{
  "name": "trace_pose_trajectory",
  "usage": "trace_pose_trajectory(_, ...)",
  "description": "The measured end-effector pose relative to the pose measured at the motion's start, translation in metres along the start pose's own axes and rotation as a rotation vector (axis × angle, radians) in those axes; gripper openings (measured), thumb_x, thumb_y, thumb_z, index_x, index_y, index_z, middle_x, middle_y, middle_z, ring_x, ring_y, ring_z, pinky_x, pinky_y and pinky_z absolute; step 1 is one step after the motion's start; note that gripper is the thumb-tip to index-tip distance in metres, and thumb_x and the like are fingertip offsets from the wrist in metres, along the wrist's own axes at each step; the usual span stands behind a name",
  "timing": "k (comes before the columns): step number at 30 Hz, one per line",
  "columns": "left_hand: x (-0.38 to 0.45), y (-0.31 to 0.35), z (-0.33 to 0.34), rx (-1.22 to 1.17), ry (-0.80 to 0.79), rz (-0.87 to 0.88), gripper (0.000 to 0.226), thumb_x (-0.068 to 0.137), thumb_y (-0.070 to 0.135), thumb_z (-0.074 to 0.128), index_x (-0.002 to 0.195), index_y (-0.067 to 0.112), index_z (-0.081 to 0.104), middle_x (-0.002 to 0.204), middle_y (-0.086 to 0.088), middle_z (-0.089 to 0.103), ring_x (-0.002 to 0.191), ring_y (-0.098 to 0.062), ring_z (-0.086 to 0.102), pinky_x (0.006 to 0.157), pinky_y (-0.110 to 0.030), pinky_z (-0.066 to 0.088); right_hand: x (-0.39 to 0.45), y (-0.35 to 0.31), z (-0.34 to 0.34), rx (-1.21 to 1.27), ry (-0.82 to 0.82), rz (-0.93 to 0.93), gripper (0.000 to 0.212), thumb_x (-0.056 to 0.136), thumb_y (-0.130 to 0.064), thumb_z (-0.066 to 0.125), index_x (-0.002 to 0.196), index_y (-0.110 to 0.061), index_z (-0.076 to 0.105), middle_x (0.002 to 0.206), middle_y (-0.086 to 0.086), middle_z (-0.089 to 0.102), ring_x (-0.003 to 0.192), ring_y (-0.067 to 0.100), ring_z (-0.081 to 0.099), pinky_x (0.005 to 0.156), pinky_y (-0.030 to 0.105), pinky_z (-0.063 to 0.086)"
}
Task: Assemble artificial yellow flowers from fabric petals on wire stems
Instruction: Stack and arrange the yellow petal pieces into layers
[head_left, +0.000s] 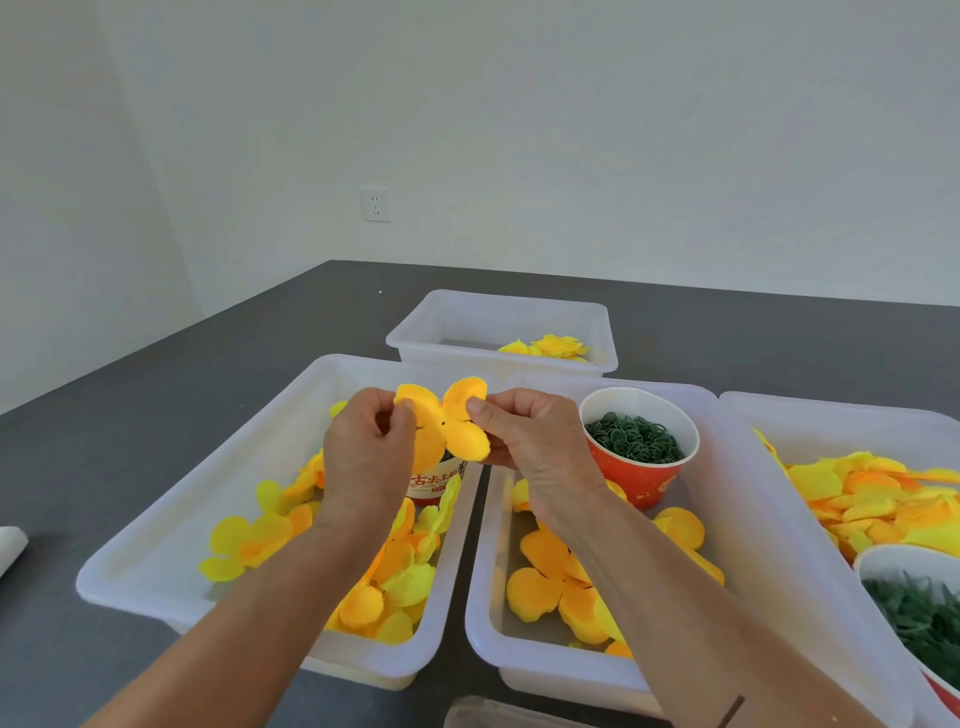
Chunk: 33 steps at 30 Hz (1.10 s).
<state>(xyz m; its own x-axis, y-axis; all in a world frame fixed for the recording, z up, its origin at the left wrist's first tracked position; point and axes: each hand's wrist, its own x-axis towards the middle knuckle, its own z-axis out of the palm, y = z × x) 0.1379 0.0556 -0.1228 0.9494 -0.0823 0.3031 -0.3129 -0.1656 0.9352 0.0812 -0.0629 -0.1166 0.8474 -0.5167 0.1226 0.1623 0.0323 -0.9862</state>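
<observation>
Both forearms are reaching forward; the left hand (366, 447) and right hand (530, 441) are pinching a four-lobed orange-yellow fabric petal piece (448, 425) between thumbs and curled fingers.

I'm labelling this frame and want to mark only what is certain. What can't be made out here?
Head view only:
- Cup behind the left hand: its contents are hidden by the hand and the held petal piece.
- Green pieces cup: cut off by the right edge.
- White object: cut off by the left edge, unidentifiable.
- Finished flower in the far bin: its stem is hidden by the bin wall.
- No wire stem visible near the right hand.
</observation>
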Motion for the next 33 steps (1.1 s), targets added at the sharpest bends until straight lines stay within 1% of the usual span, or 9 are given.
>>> trace_pose_trajectory(3,-0.003,0.001,-0.001,-0.019,-0.061,0.053,0.008,0.089,0.016,0.054,0.094,0.016,0.06,0.086,-0.01,0.064,0.081,-0.034,0.063,0.066,-0.055,0.054,0.003,0.002,0.0,-0.278,0.076,-0.111,0.01,0.084,-0.013,0.067,0.079,-0.005,0.071,0.078,0.019,0.07,0.068,0.02,0.061,0.067,0.033,0.054)
trace_pose_trajectory(5,-0.006,0.003,-0.002,-0.012,-0.094,0.13,0.013,0.086,0.02,0.062,0.099,0.018,0.063,0.085,-0.001,0.065,0.077,-0.027,0.063,0.061,-0.048,0.055,0.003,0.002,-0.001,-0.478,0.093,-0.213,0.011,0.083,-0.014,0.068,0.079,-0.005,0.072,0.072,0.009,0.067,0.067,0.015,0.058,0.067,0.026,0.049)
trace_pose_trajectory(10,-0.007,0.005,-0.003,0.03,-0.158,0.169,0.009,0.085,0.019,0.066,0.078,0.017,0.071,0.063,0.009,0.064,0.064,-0.011,0.06,0.054,-0.04,0.053,-0.001,0.003,0.001,-0.6,-0.029,-0.366,0.019,0.088,-0.011,0.062,0.076,0.004,0.065,0.061,0.007,0.053,0.057,0.008,0.041,0.055,0.021,0.035)
trace_pose_trajectory(13,-0.004,0.002,-0.003,0.051,-0.219,0.076,0.017,0.09,0.011,0.058,0.076,0.008,0.069,0.063,-0.007,0.058,0.063,-0.026,0.051,0.059,-0.045,0.05,0.0,0.004,-0.001,-0.617,-0.11,-0.377,0.028,0.089,-0.006,0.059,0.064,0.005,0.053,0.053,-0.003,0.032,0.052,0.006,0.027,0.049,0.016,0.024)
trace_pose_trajectory(16,-0.001,0.001,-0.006,-0.113,-0.319,-0.119,0.021,0.091,0.008,0.056,0.074,0.002,0.066,0.062,-0.011,0.057,0.059,-0.023,0.05,0.05,-0.029,0.042,0.001,0.004,-0.005,-0.533,-0.189,-0.296,0.029,0.087,-0.004,0.06,0.062,0.007,0.051,0.053,-0.002,0.03,0.053,0.008,0.026,0.051,0.018,0.025)
trace_pose_trajectory(21,0.002,0.006,-0.013,-0.431,-0.413,-0.347,0.017,0.089,0.005,0.055,0.075,0.002,0.064,0.052,-0.004,0.064,0.042,-0.014,0.058,0.035,-0.017,0.04,0.002,0.004,-0.006,-0.314,-0.231,-0.184,0.023,0.088,-0.007,0.061,0.082,0.015,0.063,0.074,0.036,0.053,0.068,0.021,0.044,0.065,0.033,0.039)
trace_pose_trajectory(27,-0.004,0.0,-0.003,-0.104,-0.225,0.011,0.015,0.088,0.013,0.06,0.078,0.013,0.071,0.064,-0.001,0.063,0.065,-0.02,0.054,0.056,-0.033,0.045,0.004,0.007,-0.002,-0.51,-0.148,-0.258,0.028,0.089,-0.009,0.059,0.076,0.016,0.058,0.061,0.009,0.036,0.057,0.012,0.031,0.052,0.021,0.028)
trace_pose_trajectory(30,-0.004,0.001,-0.002,-0.039,-0.202,0.056,0.016,0.09,0.012,0.058,0.079,0.015,0.07,0.063,0.003,0.061,0.065,-0.018,0.055,0.056,-0.035,0.047,0.004,0.008,-0.001,-0.521,-0.124,-0.292,0.024,0.088,-0.012,0.061,0.078,0.01,0.063,0.062,0.014,0.047,0.058,0.013,0.039,0.054,0.022,0.036)
trace_pose_trajectory(33,-0.002,0.001,0.002,0.023,-0.216,0.048,0.021,0.092,0.009,0.051,0.075,0.01,0.064,0.061,-0.003,0.052,0.062,-0.022,0.045,0.055,-0.039,0.043,0.002,0.009,0.003,-0.469,-0.03,-0.309,0.011,0.085,-0.012,0.065,0.081,-0.003,0.07,0.071,0.006,0.065,0.066,0.009,0.055,0.065,0.021,0.048)
